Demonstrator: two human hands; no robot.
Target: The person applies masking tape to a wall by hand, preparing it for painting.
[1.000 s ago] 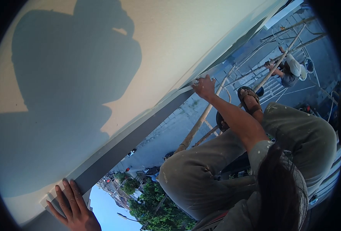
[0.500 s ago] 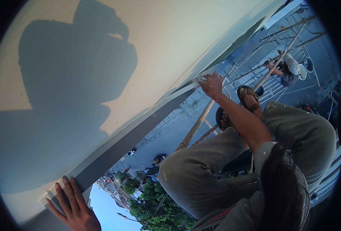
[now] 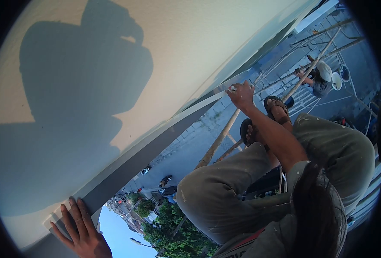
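Observation:
My left hand (image 3: 82,230) lies with its fingers spread flat over the lower end of a long pale strip (image 3: 113,165) along the wall's edge. My right hand (image 3: 242,95) is at the strip's far end, its fingers curled and pinched together. Something small and whitish (image 3: 231,89) shows at those fingertips, too small to make out. The cream wall (image 3: 177,56) fills the upper left and carries my shadow. Below the strip runs a dark grey band (image 3: 130,170), the underside of the edge.
Wooden scaffold poles (image 3: 218,139) cross below my sandalled feet (image 3: 274,107). Further down, another person (image 3: 321,77) works beside a bucket (image 3: 336,81) on a slatted platform. Far below are a street (image 3: 156,172) with motorbikes (image 3: 165,180) and green trees (image 3: 177,228).
My right hand has shifted a little to the right, along and slightly off the strip's end. My left hand stays nearly where it was. Motorbikes on the street have moved.

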